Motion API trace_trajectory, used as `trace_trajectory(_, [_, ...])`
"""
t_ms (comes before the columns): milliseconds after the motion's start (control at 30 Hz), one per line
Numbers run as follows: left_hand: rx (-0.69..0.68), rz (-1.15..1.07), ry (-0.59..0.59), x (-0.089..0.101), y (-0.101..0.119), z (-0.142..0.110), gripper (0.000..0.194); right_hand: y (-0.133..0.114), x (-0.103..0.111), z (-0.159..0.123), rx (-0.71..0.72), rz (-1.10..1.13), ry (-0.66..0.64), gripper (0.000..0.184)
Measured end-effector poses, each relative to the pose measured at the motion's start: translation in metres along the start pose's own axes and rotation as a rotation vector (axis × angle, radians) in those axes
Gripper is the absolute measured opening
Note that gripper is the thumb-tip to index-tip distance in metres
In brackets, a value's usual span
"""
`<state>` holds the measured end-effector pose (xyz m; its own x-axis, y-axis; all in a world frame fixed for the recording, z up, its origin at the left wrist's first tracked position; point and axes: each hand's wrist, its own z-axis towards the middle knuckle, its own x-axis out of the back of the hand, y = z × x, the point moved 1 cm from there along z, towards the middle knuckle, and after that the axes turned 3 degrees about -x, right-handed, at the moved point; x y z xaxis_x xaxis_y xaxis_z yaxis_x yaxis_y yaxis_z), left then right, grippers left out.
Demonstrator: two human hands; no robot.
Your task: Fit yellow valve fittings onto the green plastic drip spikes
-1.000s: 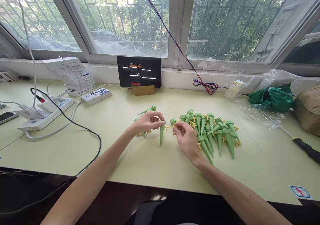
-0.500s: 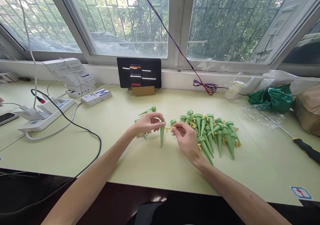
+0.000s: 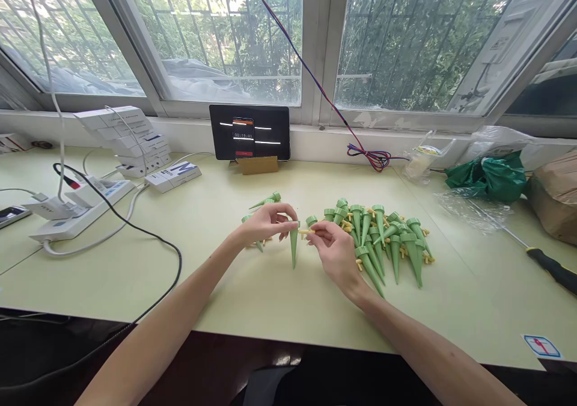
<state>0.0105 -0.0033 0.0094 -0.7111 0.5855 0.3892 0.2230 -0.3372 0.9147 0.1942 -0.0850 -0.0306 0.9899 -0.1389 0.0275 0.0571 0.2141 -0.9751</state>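
Observation:
My left hand [image 3: 267,222] is closed in a pinch at the cap end of a green watering spike [image 3: 294,251], which hangs tip down over the table. Facing it, my right hand [image 3: 334,246] grips the outer end of a small yellow valve [image 3: 306,232] between thumb and fingertips. The valve reaches toward the spike's upper part; my fingers partly hide where they meet. Right of my right hand lies a pile of green watering spikes [image 3: 395,255] with yellow valves. A few more spikes [image 3: 273,198] lie behind my left hand, partly covered by it.
A tablet [image 3: 270,130] showing a timer stands at the back on a cardboard support. To the left are a white power strip [image 3: 90,213], black cable [image 3: 148,230] and stacked white boxes [image 3: 135,147]. A screwdriver [image 3: 550,267] and green plastic bag [image 3: 489,177] lie right.
Both hands keep nearly the same pose. The held spike's tip has swung very slightly right. The view has shifted a little, and the fingers at the far left edge are out of sight.

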Motion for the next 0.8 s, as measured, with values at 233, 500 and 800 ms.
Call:
trace_trajectory(233, [-0.008, -0.021, 0.000, -0.0009, 0.0008, 0.0000, 0.029, 0.0003, 0.0004, -0.0006, -0.018, -0.001, -0.035, 0.016])
trace_trajectory(500, [-0.022, -0.045, -0.031, -0.0012, 0.0029, -0.0008, 0.030, -0.0010, 0.0013, 0.0005, 0.007, -0.089, -0.028, 0.019])
trace_trajectory(800, [-0.036, -0.048, -0.033, -0.0008, -0.0008, 0.0007, 0.033, -0.0009, 0.0014, 0.0013, 0.026, -0.137, -0.051, 0.021])
